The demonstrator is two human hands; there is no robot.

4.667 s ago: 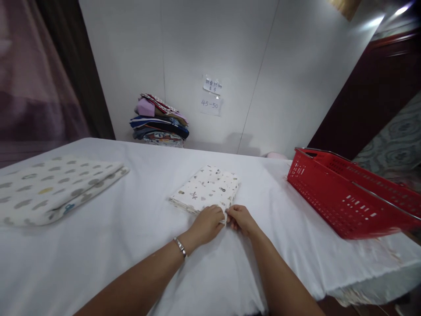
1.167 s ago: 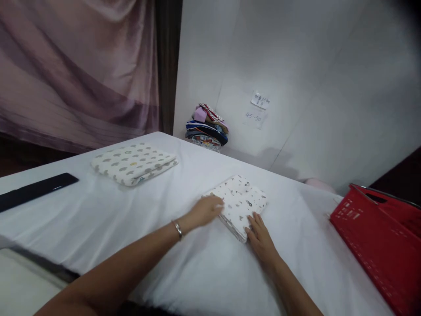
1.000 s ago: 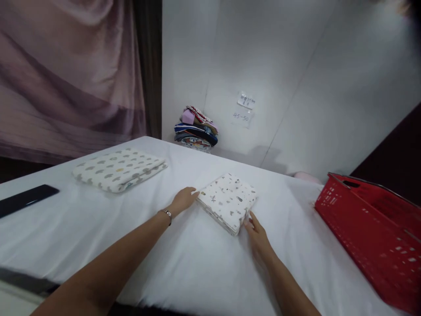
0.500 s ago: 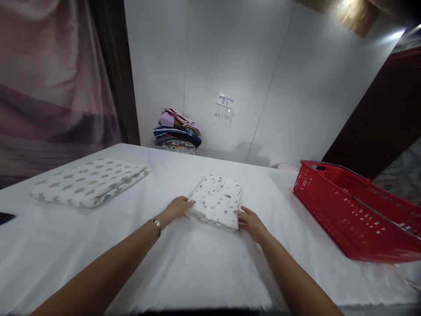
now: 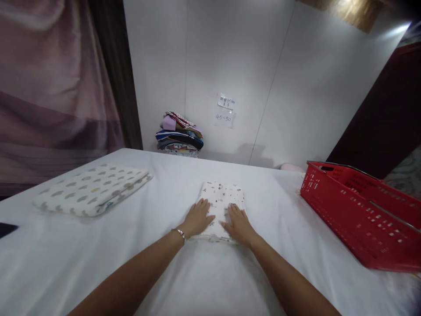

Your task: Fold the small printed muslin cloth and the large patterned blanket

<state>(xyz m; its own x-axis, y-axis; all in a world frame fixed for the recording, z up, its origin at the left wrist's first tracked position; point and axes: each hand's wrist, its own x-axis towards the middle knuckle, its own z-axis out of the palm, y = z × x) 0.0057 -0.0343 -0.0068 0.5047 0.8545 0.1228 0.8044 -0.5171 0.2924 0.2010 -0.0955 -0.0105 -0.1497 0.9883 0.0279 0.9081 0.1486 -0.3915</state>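
A folded white cloth [image 5: 219, 204] with a small scattered print lies in front of me on the white-covered table [image 5: 217, 276]. On its left side my left hand [image 5: 198, 218] rests flat, fingers extended and thumb spread inward. My right hand [image 5: 240, 224] lies flat on the right side, its fingers likewise stretched out. Neither hand grips the cloth. Parts of the cloth's sides are hidden under my palms. Farther left is a larger folded white cloth [image 5: 94, 188] with grey cloud-like shapes, away from both hands.
A red plastic basket [image 5: 348, 219] with metal handles stands at the right. A pile of folded fabrics [image 5: 180, 136] sits against the wall behind the table. Paper notes [image 5: 225, 112] hang on the wall. A dark flat item [image 5: 7, 229] lies at the left edge.
Both hands have moved from the cloth's side edges onto its top and now lie flat. The cloth sits slightly nearer and straighter. The view has shifted a little.
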